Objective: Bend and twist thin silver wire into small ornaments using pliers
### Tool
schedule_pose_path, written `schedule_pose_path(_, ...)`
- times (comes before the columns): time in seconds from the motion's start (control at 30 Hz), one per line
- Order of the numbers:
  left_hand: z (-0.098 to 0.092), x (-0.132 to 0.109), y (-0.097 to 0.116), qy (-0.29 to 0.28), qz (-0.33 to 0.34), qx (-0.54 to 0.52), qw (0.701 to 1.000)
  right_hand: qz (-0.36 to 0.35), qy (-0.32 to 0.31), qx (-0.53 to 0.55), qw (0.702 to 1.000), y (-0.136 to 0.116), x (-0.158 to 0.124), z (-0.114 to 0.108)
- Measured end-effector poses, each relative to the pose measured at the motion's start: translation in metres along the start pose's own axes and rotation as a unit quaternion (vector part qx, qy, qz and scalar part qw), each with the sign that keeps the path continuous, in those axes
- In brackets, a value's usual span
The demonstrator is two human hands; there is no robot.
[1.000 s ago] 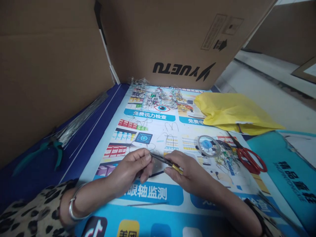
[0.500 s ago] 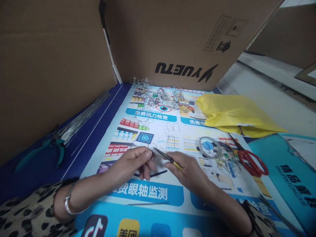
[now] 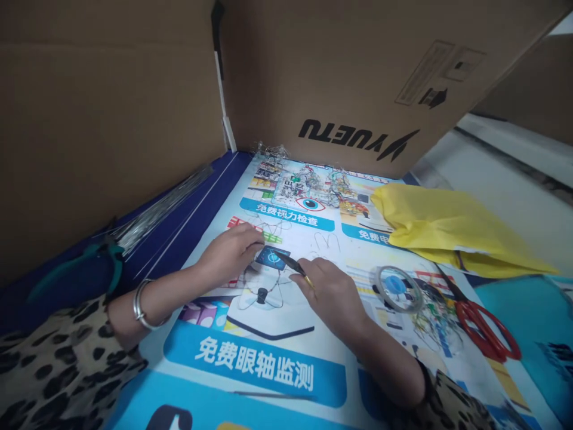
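Observation:
My left hand (image 3: 235, 251) is over the printed sheet (image 3: 210, 325), thumb and fingers pinched together. What they pinch, if anything, is too small to make out. A thin bent wire (image 3: 281, 292) with looped outlines shows just below those fingers; whether it hangs from them or lies on the sheet I cannot tell. My right hand (image 3: 333, 295) is closed around a slim pointed tool (image 3: 289, 261), dark toward the tip and yellow at the handle. Its tip points at my left fingertips, a small gap away. Bent wire pieces (image 3: 327, 242) lie beyond the hands.
Green-handled pliers (image 3: 117, 269) and a bundle of straight wires (image 3: 161, 209) lie left. At right are a clear tape roll (image 3: 398, 289), red-handled scissors (image 3: 487, 331), tangled wires (image 3: 432, 322) and a yellow bag (image 3: 447, 224). Cardboard (image 3: 349, 71) walls the back; wire tangles (image 3: 313, 179) lie before it.
My left hand has moved away from me and its fingers have drawn together. The tool in my right hand has followed toward those fingers. The view has shifted slightly.

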State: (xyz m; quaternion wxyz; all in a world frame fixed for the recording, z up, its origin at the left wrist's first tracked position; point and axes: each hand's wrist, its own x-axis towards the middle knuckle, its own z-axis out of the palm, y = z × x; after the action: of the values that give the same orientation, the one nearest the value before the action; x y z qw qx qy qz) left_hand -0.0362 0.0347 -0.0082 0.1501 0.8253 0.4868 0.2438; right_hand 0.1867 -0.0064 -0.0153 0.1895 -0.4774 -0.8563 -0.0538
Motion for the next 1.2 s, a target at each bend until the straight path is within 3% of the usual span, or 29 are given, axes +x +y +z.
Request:
schedule_pose_path(0.27,0.001,-0.002,0.002,-0.023,-0.021,0.034,0.999,-0.04,-0.01,-0.074,0.996,0.002,0.015,0.003)
schedule_pose_path(0.5,-0.003,-0.005,-0.007,-0.013,-0.051,-0.003,0.999,-0.024,-0.01,-0.06,0.998,0.007,0.01,0.003)
schedule_pose_path(0.8,-0.005,-0.013,-0.026,-0.017,-0.012,-0.035,0.999,-0.026,-0.001,-0.04,0.999,0.01,0.002,0.005)
schedule_pose_path(1.2,-0.013,-0.016,-0.023,-0.041,-0.024,-0.065,0.997,-0.03,0.006,-0.009,0.999,0.015,0.0,0.004)
